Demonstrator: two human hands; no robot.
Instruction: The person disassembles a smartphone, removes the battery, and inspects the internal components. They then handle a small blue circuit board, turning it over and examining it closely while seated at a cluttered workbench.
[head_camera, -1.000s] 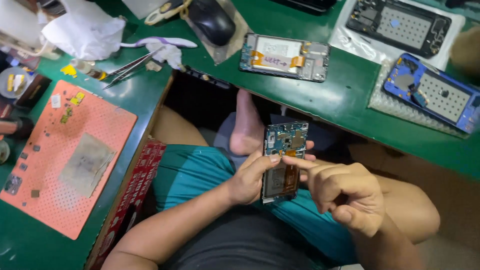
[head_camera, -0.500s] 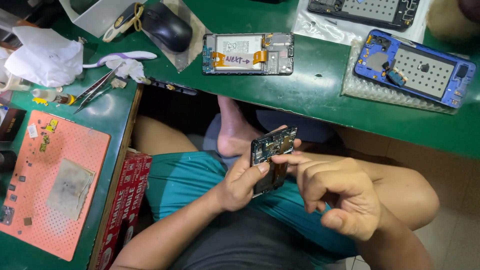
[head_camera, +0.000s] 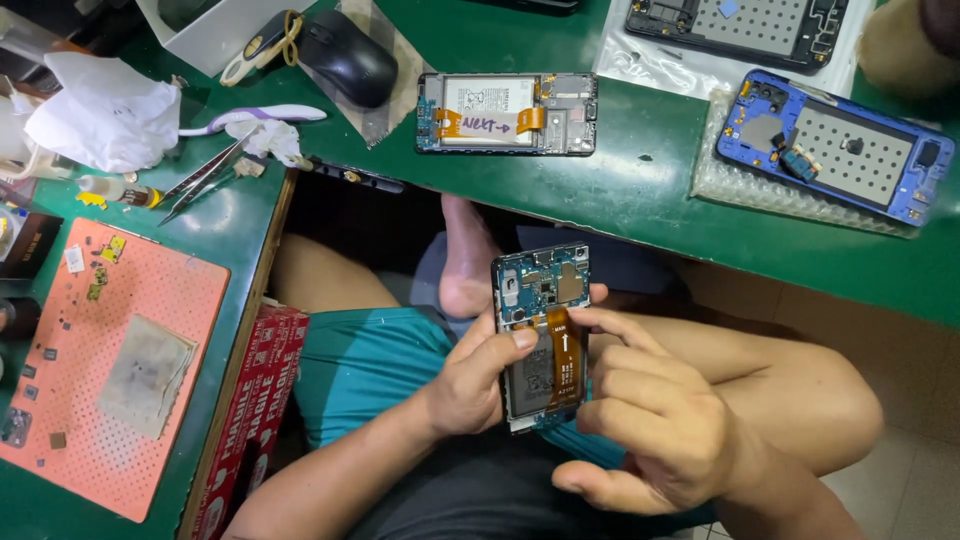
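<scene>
I held the opened phone (head_camera: 541, 335) upright over my lap, below the near edge of the green table (head_camera: 640, 190), its bare back facing me with the circuit board at the top and an orange flex cable running down the middle. My left hand (head_camera: 478, 378) gripped it from the left side, fingers wrapped behind the frame and the thumb pressed flat across the front, clamped on the phone. My right hand (head_camera: 655, 420) came in from the right, the index finger stretched across and touching the flex cable near its upper end; the other fingers were curled together loosely, and I could not tell whether the thumb pinched anything.

On the table far from me lay a second opened phone (head_camera: 507, 112) with its battery showing. To the right a blue phone frame (head_camera: 836, 147) rested on bubble wrap, and a dark frame (head_camera: 762, 25) sat beyond it. To the far left were a black mouse (head_camera: 347, 57), tweezers (head_camera: 203, 175) and a crumpled white tissue (head_camera: 100, 113). An orange perforated mat (head_camera: 110, 370) lay at the left with a grey cloth patch (head_camera: 145, 373) on it, and a red box (head_camera: 255, 400) stood just beside my left thigh.
</scene>
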